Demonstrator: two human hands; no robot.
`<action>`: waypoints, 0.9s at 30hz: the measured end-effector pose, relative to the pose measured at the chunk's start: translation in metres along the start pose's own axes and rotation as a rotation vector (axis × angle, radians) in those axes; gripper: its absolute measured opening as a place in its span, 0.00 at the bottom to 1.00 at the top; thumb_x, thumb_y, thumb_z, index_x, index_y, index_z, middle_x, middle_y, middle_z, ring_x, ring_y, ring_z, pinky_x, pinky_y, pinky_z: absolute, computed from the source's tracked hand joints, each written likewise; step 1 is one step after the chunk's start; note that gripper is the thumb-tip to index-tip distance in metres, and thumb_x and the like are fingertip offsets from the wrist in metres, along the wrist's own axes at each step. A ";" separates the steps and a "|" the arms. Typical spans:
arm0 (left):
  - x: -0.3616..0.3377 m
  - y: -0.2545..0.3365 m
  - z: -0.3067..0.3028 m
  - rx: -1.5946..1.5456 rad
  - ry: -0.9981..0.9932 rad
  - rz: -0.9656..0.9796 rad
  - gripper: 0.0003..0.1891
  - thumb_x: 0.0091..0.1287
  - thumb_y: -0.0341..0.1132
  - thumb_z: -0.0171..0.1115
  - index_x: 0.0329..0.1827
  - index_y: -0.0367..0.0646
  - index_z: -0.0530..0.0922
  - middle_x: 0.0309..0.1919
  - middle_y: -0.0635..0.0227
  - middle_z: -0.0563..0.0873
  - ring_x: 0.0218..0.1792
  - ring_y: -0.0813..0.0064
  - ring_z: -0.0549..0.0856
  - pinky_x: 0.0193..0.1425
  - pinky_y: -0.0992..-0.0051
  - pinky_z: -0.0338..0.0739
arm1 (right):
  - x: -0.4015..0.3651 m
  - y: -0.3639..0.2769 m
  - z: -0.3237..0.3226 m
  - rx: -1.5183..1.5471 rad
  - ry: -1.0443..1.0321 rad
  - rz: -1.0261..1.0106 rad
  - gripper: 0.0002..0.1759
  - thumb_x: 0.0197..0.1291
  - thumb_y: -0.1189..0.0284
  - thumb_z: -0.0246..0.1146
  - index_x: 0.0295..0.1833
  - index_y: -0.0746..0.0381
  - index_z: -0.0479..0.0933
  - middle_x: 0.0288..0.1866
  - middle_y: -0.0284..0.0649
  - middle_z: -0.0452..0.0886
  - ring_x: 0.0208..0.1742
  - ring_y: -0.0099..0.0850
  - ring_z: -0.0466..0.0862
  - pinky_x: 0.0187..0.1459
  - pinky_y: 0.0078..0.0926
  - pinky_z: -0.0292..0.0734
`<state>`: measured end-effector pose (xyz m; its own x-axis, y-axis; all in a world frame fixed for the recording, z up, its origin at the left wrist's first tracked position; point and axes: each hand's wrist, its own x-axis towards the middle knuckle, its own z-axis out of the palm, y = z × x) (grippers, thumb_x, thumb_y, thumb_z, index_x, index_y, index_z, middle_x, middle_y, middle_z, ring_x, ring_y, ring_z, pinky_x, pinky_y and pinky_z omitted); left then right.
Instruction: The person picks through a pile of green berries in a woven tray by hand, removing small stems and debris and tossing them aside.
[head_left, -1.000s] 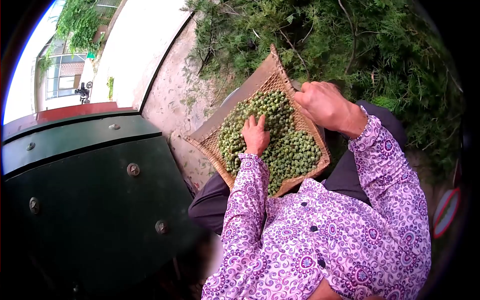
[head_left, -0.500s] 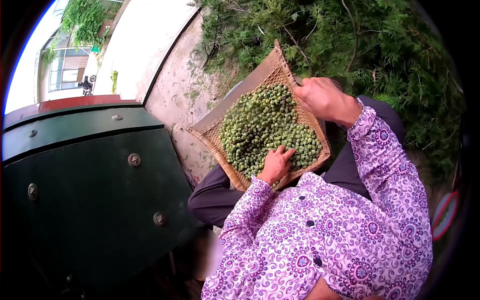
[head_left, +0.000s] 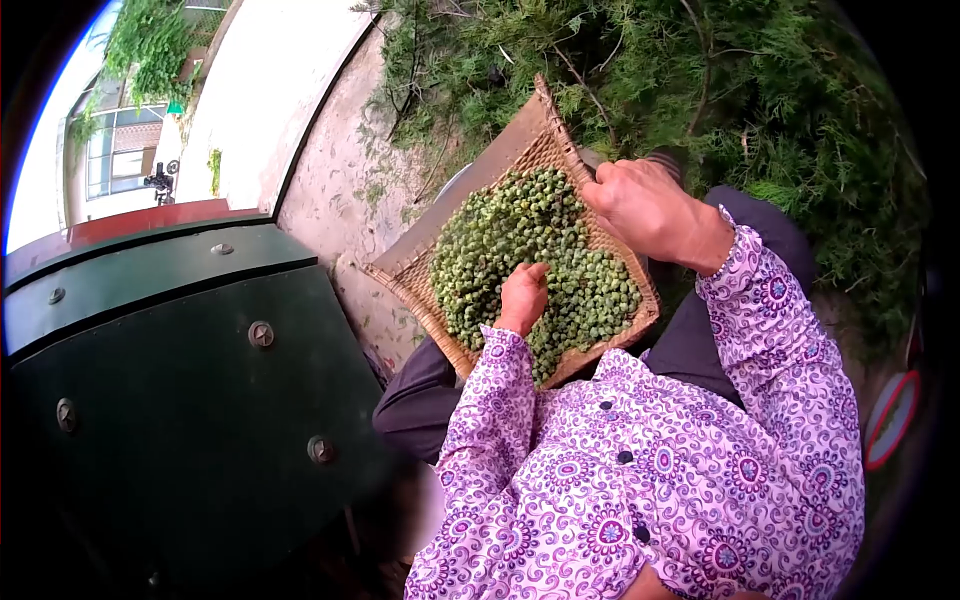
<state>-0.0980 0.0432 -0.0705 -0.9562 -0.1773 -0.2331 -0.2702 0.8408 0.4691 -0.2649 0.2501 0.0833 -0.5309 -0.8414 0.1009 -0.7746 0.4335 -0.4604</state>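
A woven winnowing basket [head_left: 612,352] rests tilted over my lap. Many small green berries [head_left: 540,215] lie heaped inside it. My right hand [head_left: 655,212] is closed round the basket's right rim. Over the middle of the heap, my left hand [head_left: 525,297] has its fingers drawn together at the berries. Whatever is between those fingers is too small or hidden to tell. Part of the heap under and behind my left hand is out of sight.
A dark green panel with round metal studs [head_left: 190,410] stands on the left. Leafy evergreen branches [head_left: 780,120] fill the upper right. Concrete ground [head_left: 335,170] lies beyond the basket. A red-rimmed object [head_left: 893,420] is at the right edge.
My left hand has moved up and left across the berries, and its spread fingers have drawn together. My right hand still grips the rim. The basket appears slightly farther left.
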 end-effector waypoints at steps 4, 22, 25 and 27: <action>0.025 -0.005 0.024 0.222 -0.110 0.015 0.13 0.55 0.26 0.53 0.42 0.48 0.79 0.35 0.59 0.79 0.35 0.56 0.80 0.39 0.61 0.75 | 0.002 0.002 0.000 0.053 -0.012 -0.029 0.05 0.46 0.78 0.56 0.29 0.69 0.75 0.29 0.51 0.77 0.34 0.45 0.81 0.36 0.41 0.75; 0.031 0.149 -0.144 -1.320 -0.014 0.224 0.13 0.58 0.24 0.62 0.46 0.34 0.77 0.35 0.65 0.84 0.35 0.79 0.82 0.43 0.80 0.79 | 0.003 -0.003 0.020 -0.052 -0.152 -0.049 0.05 0.43 0.84 0.56 0.28 0.69 0.77 0.29 0.51 0.79 0.35 0.43 0.82 0.38 0.38 0.78; 0.037 0.149 -0.161 -1.223 -0.241 0.377 0.08 0.58 0.24 0.63 0.40 0.35 0.80 0.36 0.65 0.84 0.37 0.80 0.82 0.43 0.81 0.78 | 0.004 -0.009 0.016 0.039 -0.195 0.034 0.07 0.48 0.83 0.55 0.33 0.70 0.78 0.32 0.50 0.81 0.36 0.42 0.83 0.38 0.36 0.79; 0.033 0.113 -0.144 -0.921 -0.136 0.089 0.04 0.58 0.26 0.63 0.35 0.36 0.81 0.29 0.68 0.84 0.31 0.81 0.81 0.38 0.81 0.77 | 0.004 0.001 0.019 -0.012 -0.169 0.006 0.05 0.49 0.80 0.54 0.32 0.68 0.76 0.32 0.51 0.78 0.37 0.45 0.81 0.38 0.39 0.77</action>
<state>-0.1759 0.0587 0.0973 -0.9719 -0.0216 -0.2343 -0.2352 0.1012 0.9667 -0.2612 0.2408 0.0663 -0.4711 -0.8805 -0.0522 -0.7762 0.4419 -0.4497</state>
